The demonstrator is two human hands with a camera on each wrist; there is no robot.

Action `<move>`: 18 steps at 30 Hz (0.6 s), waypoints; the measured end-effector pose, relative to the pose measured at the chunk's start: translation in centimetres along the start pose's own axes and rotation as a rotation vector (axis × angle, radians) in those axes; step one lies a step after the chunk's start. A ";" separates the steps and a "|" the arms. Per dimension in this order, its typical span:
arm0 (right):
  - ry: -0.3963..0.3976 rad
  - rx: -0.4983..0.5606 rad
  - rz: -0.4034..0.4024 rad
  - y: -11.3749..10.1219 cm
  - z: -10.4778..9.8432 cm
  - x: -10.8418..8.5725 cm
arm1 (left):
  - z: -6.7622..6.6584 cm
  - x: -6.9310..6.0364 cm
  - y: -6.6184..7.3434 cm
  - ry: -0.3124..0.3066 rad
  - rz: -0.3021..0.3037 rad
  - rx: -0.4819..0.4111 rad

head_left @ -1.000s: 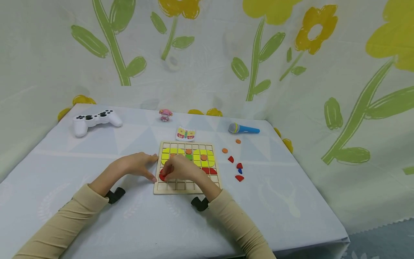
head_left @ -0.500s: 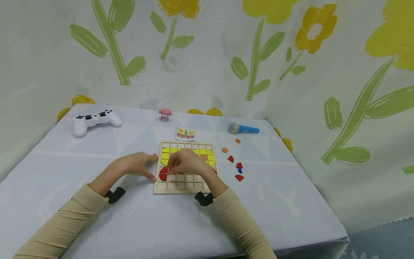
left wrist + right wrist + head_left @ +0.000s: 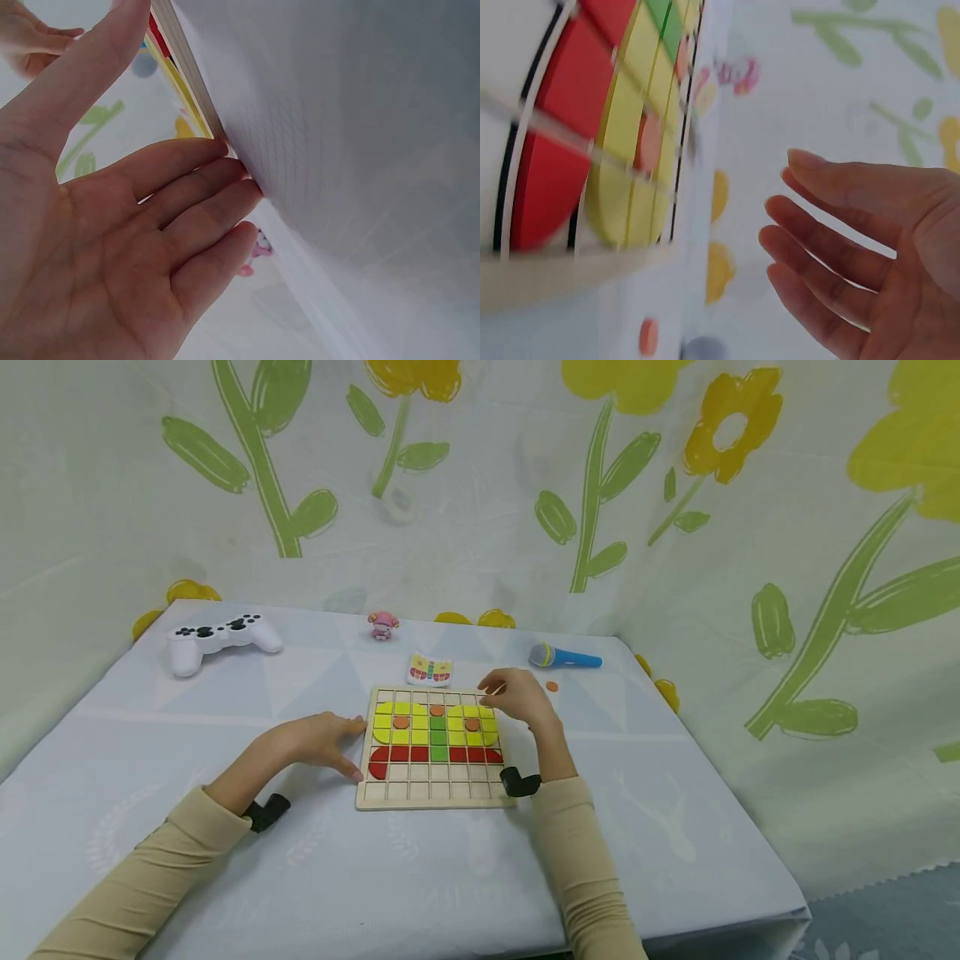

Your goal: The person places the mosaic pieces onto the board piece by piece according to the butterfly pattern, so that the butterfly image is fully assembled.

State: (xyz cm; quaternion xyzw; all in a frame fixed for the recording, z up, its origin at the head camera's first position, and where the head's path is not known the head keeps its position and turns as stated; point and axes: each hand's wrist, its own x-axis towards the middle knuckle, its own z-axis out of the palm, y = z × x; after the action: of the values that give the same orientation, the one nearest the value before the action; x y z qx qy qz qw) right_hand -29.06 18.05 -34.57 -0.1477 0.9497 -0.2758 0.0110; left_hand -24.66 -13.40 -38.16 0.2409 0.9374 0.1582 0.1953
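A wooden grid board [image 3: 450, 791] lies on the table, filled with yellow pieces [image 3: 382, 723], orange discs, a green column [image 3: 438, 739] and red pieces [image 3: 401, 754]. One red quarter-round piece [image 3: 377, 771] sits below the red row at the left. My left hand [image 3: 322, 745] rests against the board's left side, its fingertips touching the edge in the left wrist view. Over the board's far right corner hovers my right hand [image 3: 521, 695]; the right wrist view shows its fingers [image 3: 817, 232] loosely bent with nothing between them.
Behind the board lies a picture card [image 3: 431, 670] with a butterfly pattern. A pink figurine [image 3: 383, 625], a white game controller [image 3: 225, 642] and a blue toy microphone [image 3: 566, 657] stand farther back. One loose orange disc [image 3: 552, 687] shows beside my right hand.
My right hand has left the red pieces at the board's left and moved right and away to the far right corner. Its arm now covers most loose pieces. The left hand stays put.
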 end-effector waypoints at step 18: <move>-0.037 0.003 0.272 6.3 -0.4 0.3 | 0.0 0.0 0.0 -0.007 -0.019 -0.010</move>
State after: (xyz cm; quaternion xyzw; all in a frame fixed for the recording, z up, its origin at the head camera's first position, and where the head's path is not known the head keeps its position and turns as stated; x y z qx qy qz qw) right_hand -31.17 23.26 -37.54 -0.0225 0.9602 -0.2703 0.0662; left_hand -24.65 -13.41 -38.20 0.2316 0.9382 0.1603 0.2012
